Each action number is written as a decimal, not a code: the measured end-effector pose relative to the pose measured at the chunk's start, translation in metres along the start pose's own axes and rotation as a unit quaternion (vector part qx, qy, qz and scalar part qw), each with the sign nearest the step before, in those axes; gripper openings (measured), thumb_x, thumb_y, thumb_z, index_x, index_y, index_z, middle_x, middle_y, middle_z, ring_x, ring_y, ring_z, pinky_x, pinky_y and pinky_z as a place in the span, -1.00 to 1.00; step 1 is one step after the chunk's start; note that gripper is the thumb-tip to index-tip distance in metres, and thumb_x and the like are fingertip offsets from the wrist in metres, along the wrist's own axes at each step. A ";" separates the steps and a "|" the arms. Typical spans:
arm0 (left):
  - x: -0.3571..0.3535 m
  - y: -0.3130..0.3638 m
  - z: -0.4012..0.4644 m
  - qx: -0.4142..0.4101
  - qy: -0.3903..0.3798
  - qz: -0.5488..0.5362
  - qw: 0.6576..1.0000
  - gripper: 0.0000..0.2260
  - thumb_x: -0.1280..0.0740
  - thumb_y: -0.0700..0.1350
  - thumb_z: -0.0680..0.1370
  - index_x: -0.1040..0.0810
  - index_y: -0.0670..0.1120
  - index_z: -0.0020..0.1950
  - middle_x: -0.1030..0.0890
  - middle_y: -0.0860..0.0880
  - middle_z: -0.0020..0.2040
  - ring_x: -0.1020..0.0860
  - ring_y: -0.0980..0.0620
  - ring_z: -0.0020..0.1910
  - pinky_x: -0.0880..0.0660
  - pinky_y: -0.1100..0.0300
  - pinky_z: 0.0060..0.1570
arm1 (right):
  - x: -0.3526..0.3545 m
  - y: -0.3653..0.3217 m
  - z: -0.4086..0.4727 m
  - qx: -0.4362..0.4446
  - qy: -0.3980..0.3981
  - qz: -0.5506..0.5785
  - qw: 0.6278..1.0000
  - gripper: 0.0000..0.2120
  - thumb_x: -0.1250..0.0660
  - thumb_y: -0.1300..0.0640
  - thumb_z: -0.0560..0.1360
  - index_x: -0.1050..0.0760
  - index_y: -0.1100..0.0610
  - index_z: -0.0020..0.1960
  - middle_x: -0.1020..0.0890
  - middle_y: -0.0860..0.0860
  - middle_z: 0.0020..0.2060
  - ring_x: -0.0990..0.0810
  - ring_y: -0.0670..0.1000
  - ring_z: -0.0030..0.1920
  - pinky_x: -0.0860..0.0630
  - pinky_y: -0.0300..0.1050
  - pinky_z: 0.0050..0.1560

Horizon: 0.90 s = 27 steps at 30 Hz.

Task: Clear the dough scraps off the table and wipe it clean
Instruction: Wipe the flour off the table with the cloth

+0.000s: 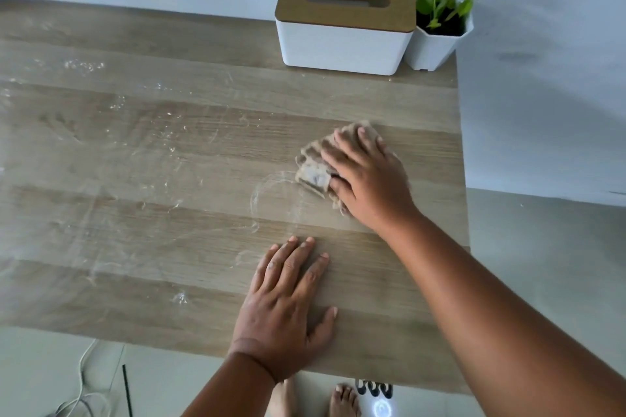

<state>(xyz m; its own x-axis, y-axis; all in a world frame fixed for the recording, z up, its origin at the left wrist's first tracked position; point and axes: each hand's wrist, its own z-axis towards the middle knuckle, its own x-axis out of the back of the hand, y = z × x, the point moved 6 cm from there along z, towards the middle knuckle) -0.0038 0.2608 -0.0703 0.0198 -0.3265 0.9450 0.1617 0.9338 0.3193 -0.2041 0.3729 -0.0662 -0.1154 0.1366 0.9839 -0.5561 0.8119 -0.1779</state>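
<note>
Wooden desk is only partly wiped: the right hand presses a cloth flat near the right edge, left hand splayed flat, floury smears remaining leftward.

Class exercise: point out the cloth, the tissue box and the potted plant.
cloth (313, 173): head view, folded edge left of the fingers.
tissue box (338, 44): head view, white front wall.
potted plant (432, 47): head view, white pot's side.
</note>
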 end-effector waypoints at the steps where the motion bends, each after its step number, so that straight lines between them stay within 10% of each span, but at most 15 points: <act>1: 0.000 0.000 0.000 -0.001 0.001 -0.002 1.000 -0.35 -0.38 0.22 0.49 -0.46 -0.04 0.52 -0.34 -0.09 0.59 -0.22 -0.12 0.62 -0.15 -0.15 0.59 | 0.000 0.001 -0.020 0.019 0.002 -0.002 1.000 -0.51 -0.15 -0.08 0.64 -0.37 -0.03 0.55 -0.28 -0.01 0.61 -0.19 0.24 0.61 -0.17 0.26 0.56; 15: -0.004 -0.002 -0.001 -0.003 0.015 -0.016 1.000 -0.35 -0.37 0.22 0.50 -0.45 -0.03 0.53 -0.32 -0.08 0.61 -0.18 -0.12 0.64 -0.15 -0.15 0.58 | 0.006 0.034 0.073 -0.358 0.048 0.057 0.931 -0.48 -0.26 -0.13 0.58 -0.34 -0.06 0.51 -0.30 0.10 0.53 -0.16 0.34 0.54 -0.09 0.40 0.50; 27: -0.001 -0.001 -0.001 0.000 0.007 -0.007 1.000 -0.36 -0.39 0.20 0.49 -0.47 -0.05 0.52 -0.35 -0.12 0.59 -0.23 -0.14 0.62 -0.23 -0.20 0.54 | -0.009 -0.035 0.061 0.050 -0.009 0.015 0.999 -0.50 -0.11 -0.14 0.64 -0.35 -0.08 0.56 -0.25 0.02 0.61 -0.19 0.25 0.59 -0.09 0.24 0.58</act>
<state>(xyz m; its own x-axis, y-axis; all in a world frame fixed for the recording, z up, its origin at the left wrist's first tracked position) -0.0029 0.2603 -0.0721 0.0319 -0.3417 0.9393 0.1613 0.9292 0.3326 -0.2343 0.3086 -0.0698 -0.1477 0.1495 0.9777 -0.6316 0.7464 -0.2096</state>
